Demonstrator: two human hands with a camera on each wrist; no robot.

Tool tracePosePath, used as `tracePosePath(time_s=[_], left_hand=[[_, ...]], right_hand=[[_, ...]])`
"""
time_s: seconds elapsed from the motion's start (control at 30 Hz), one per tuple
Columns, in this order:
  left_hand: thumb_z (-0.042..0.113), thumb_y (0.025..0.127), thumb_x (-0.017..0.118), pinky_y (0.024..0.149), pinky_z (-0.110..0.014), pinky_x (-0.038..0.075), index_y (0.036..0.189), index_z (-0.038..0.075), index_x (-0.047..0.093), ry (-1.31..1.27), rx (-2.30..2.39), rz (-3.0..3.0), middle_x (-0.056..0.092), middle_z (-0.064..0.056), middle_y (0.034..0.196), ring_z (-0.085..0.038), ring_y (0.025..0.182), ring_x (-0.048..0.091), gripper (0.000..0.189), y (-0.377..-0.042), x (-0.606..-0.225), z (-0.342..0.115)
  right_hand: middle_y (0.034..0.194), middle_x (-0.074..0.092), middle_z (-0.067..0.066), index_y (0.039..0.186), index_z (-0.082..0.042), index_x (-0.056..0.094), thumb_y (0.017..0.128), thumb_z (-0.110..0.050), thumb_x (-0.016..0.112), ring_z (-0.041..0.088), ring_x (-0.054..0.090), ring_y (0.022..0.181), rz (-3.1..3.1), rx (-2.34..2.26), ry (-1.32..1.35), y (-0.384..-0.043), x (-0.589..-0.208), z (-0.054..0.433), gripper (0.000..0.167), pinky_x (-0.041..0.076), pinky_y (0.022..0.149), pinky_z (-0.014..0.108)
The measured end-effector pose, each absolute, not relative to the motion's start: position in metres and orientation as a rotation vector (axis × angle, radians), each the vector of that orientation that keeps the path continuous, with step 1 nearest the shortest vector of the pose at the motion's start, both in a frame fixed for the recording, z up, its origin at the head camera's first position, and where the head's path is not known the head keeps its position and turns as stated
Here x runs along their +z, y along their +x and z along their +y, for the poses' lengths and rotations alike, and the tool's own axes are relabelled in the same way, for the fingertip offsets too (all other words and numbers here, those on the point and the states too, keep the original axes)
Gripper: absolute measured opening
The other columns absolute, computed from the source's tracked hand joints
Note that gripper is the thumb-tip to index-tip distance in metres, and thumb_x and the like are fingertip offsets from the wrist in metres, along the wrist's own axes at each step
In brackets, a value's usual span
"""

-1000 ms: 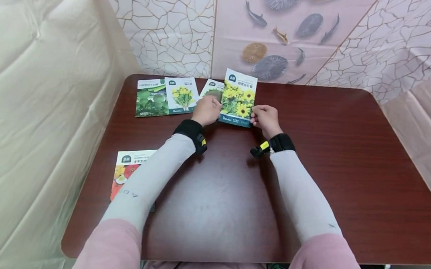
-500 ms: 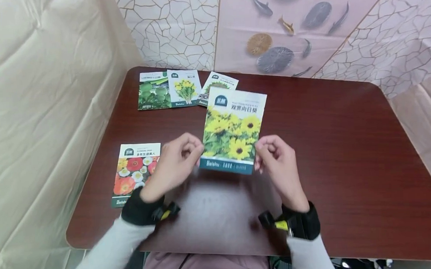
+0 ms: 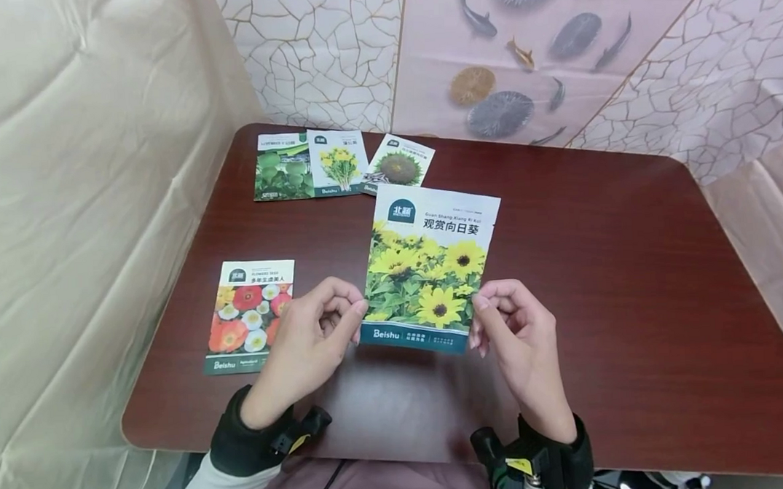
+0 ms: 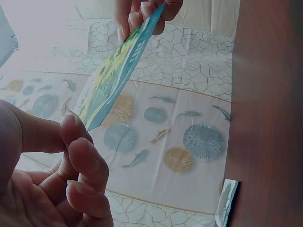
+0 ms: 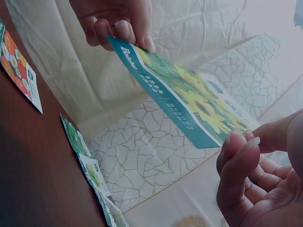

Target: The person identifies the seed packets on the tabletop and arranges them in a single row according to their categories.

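A seed packet (image 3: 428, 268) with yellow sunflowers on its front is held up off the table, its top tilted away from me. My left hand (image 3: 313, 343) pinches its lower left edge between thumb and fingers. On the lower right edge, my right hand (image 3: 517, 341) pinches it the same way. Both wrist views show the sunflower packet (image 5: 184, 97) stretched between the two hands, with the table below it. Left of my left hand lies a seed packet with red and white flowers (image 3: 237, 313), its lower right corner hidden by that hand.
Along the back left edge lie a green-leaf packet (image 3: 282, 169), a yellow-flower packet (image 3: 337, 159) overlapping it, and a tilted packet with a round seed head (image 3: 401, 164). The brown table (image 3: 616, 286) stretches right. A patterned cloth (image 3: 317, 51) hangs behind it.
Both hands have brought the sunflower packet from the back row toward me, lifting it closer to the head camera. The red-flower packet, earlier covered by the left sleeve, now shows.
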State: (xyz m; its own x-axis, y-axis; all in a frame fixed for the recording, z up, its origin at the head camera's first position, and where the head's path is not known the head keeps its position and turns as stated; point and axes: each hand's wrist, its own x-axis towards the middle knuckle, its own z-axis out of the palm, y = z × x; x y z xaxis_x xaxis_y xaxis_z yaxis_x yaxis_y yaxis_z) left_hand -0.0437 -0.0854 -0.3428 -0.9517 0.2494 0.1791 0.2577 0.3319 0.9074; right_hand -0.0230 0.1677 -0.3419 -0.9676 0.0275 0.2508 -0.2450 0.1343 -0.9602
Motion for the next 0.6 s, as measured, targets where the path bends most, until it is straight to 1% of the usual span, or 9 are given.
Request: tracePosePath(time_s=[0.17,0.23,0.33,0.43,0.53,0.6], left_hand=[[0.017,0.093,0.065,0.048,-0.024,0.038,0.094,0.014,0.06,-0.474,-1.727,-2.554,0.058,0.002,0.063,-0.011,0.05,0.047,0.006,-0.043,-0.345,-0.087],[0.017,0.093,0.065,0.048,-0.024,0.038,0.093,0.014,0.06,-0.462,-1.706,-2.554,0.058,0.003,0.063,-0.01,0.05,0.047,0.006,-0.043,-0.35,-0.089],[0.016,0.093,0.065,0.05,-0.024,0.04,0.092,0.014,0.06,-0.427,-1.658,-2.562,0.058,0.005,0.063,-0.007,0.051,0.049,0.006,-0.043,-0.36,-0.095],[0.017,0.092,0.066,0.055,-0.023,0.044,0.091,0.013,0.062,-0.358,-1.574,-2.617,0.06,0.006,0.063,-0.004,0.052,0.053,0.006,-0.042,-0.371,-0.105],[0.02,0.091,0.067,0.058,-0.024,0.045,0.09,0.014,0.064,-0.277,-1.395,-2.74,0.061,0.007,0.063,-0.004,0.055,0.055,0.008,-0.044,-0.383,-0.121],[0.023,0.09,0.069,0.056,-0.025,0.043,0.087,0.014,0.064,-0.225,-1.248,-2.839,0.06,0.006,0.063,-0.006,0.056,0.053,0.011,-0.045,-0.389,-0.133]], right_hand=[[0.062,0.055,0.006,0.099,0.003,0.054,0.096,-0.003,0.056,0.018,0.053,0.048,-2.206,1.952,0.22,-0.027,-0.346,0.167,0.008,0.044,0.042,0.03],[0.062,0.055,0.007,0.099,0.003,0.054,0.097,-0.005,0.056,0.021,0.053,0.049,-2.228,1.959,0.213,-0.031,-0.349,0.163,0.009,0.045,0.042,0.031],[0.064,0.056,0.009,0.099,0.0,0.055,0.098,-0.011,0.056,0.025,0.053,0.05,-2.317,1.954,0.148,-0.039,-0.359,0.155,0.011,0.046,0.044,0.031],[0.066,0.057,0.013,0.097,-0.003,0.057,0.098,-0.015,0.057,0.031,0.055,0.052,-2.45,1.916,0.104,-0.05,-0.372,0.145,0.013,0.048,0.045,0.034],[0.071,0.06,0.015,0.097,-0.007,0.059,0.098,-0.019,0.058,0.034,0.057,0.055,-2.619,1.831,0.155,-0.06,-0.387,0.131,0.013,0.05,0.048,0.034],[0.073,0.061,0.012,0.096,-0.01,0.06,0.098,-0.022,0.057,0.032,0.058,0.056,-2.737,1.756,0.217,-0.068,-0.396,0.12,0.012,0.05,0.05,0.032]])
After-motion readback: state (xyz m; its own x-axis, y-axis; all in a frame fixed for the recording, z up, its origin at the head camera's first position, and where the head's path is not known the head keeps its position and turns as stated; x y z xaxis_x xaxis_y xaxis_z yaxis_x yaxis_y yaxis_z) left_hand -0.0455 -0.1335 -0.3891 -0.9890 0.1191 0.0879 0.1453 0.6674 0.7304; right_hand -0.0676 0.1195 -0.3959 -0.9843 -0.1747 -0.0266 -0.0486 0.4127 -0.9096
